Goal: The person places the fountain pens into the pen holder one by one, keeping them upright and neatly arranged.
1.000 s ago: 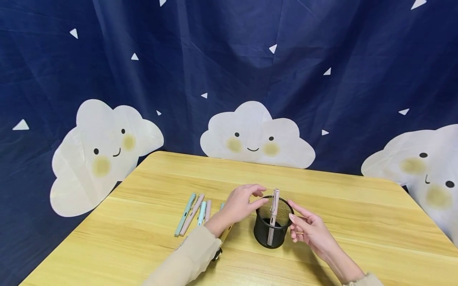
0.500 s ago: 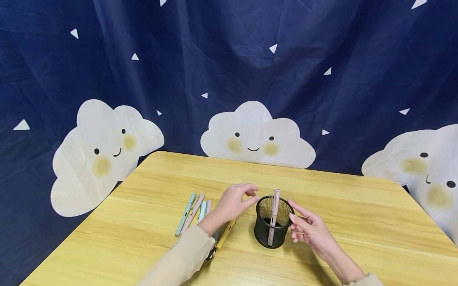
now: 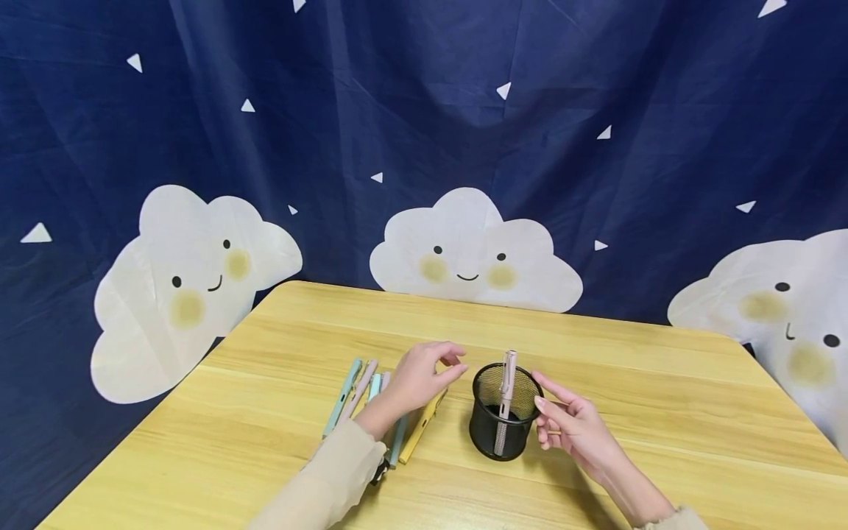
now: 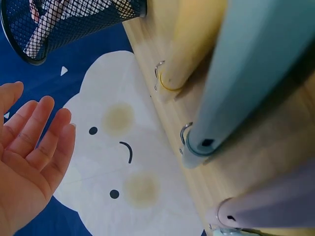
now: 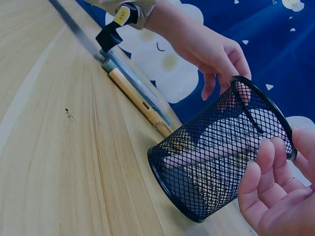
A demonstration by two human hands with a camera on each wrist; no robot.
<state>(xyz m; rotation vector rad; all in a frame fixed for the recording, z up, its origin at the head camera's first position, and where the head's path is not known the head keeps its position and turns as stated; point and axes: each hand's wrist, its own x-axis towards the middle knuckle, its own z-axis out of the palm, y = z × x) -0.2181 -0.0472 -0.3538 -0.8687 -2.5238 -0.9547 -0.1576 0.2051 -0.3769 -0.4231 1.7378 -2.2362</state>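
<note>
Mesh cup (image 3: pixel 486 433) stands on wooden table (image 3: pixel 662 401) before cloud-print cloth (image 3: pixel 424 125), right hand (image 3: pixel 573 425) pinching it, left hand (image 3: pixel 419 377) relaxed.

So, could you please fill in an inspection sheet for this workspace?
Surface: wooden tabletop, with a small dark mark.
Job's things: a pink pen stands slightly tilted in the black mesh holder; a yellow pen and other pens lie on the table, some partly hidden by the left arm.
Clutter: nothing seen.
Grippers: left hand hovers, holding nothing; right hand touches the holder.
Cables: nothing seen.
Surroundings: navy curtain with white clouds.
</note>
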